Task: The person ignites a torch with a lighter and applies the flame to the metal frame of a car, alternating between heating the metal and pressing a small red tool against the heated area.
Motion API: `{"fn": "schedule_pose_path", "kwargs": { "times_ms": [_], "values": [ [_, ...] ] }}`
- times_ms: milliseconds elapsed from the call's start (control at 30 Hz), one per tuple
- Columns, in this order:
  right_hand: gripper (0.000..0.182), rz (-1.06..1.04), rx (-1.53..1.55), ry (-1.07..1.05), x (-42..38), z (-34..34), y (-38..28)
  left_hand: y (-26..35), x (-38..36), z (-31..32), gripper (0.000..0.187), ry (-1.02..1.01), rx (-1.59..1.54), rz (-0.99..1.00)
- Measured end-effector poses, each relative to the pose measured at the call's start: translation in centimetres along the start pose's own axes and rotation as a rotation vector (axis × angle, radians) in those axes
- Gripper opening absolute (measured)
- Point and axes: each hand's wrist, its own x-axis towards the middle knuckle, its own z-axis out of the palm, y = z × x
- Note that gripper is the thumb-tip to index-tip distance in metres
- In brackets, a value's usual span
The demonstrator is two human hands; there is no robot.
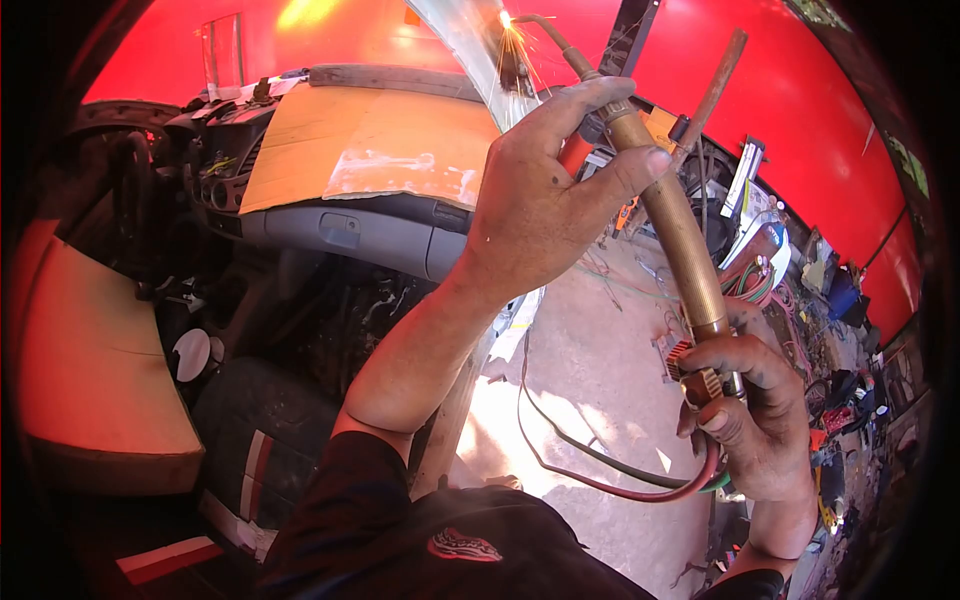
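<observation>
A brass gas welding torch (670,225) slants across the upper right, its thin bent tip pointing up and left. My left hand (540,185) is closed round the front of its handle, thumb and a finger on the brass. Lower down, my right hand (755,410) grips the rear end by the valve knobs (700,387), fingers curled about them. Bright sparks fly at the torch tip, against a pale metal pillar (465,45) of a vehicle body. Red and green hoses (600,465) run from the torch's rear and loop down to the left.
Cardboard (375,145) covers part of a grey dashboard (370,238) on the left. An orange-lit seat or panel (100,360) stands at far left. Tools and clutter (850,400) line the right side, beside a concrete floor (620,330). A rusty pipe (715,90) leans behind the torch.
</observation>
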Motion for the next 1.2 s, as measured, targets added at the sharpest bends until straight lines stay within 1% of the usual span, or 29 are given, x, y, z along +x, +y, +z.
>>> {"fn": "schedule_pose_path", "kwargs": {
  "times_ms": [100,300,400,433,533,800,900,1000,1133,1200],
  "values": [
    [0.041,-0.007,-0.002,0.004,0.1,0.0,0.2,0.0,0.0,0.3,0.056,0.043,-0.038,0.002],
    [0.040,-0.028,-0.060,-0.009,0.1,-0.3,0.3,-0.4,-0.2,0.3,0.057,0.035,-0.028,-0.004],
    [0.039,-0.046,-0.044,-0.014,0.2,-0.2,0.6,-0.1,-0.4,0.4,0.057,0.028,-0.044,-0.047],
    [0.039,-0.046,-0.023,-0.013,0.2,-0.2,0.8,-0.3,-0.4,0.3,0.056,0.019,-0.032,-0.035],
    [0.039,-0.084,-0.090,-0.015,0.3,-0.2,1.1,-0.7,-0.5,0.3,0.054,0.000,-0.009,-0.012],
    [0.041,-0.043,-0.077,-0.007,0.1,-0.3,0.7,-0.6,-0.3,0.1,0.053,0.007,-0.004,0.018],
    [0.040,-0.024,-0.092,-0.010,0.0,-0.4,0.6,-0.2,-0.2,0.0,0.053,-0.003,0.020,-0.002],
    [0.040,-0.011,-0.083,-0.010,0.0,-0.3,0.4,0.2,-0.3,0.1,0.055,0.019,-0.056,-0.070],
    [0.041,-0.069,-0.117,-0.026,0.2,-0.4,0.5,0.0,-0.3,0.3,0.056,0.027,-0.119,-0.092],
    [0.041,-0.056,-0.092,-0.021,0.2,-0.3,0.4,0.1,-0.3,0.2,0.056,0.024,-0.122,-0.110]
  ]
}}
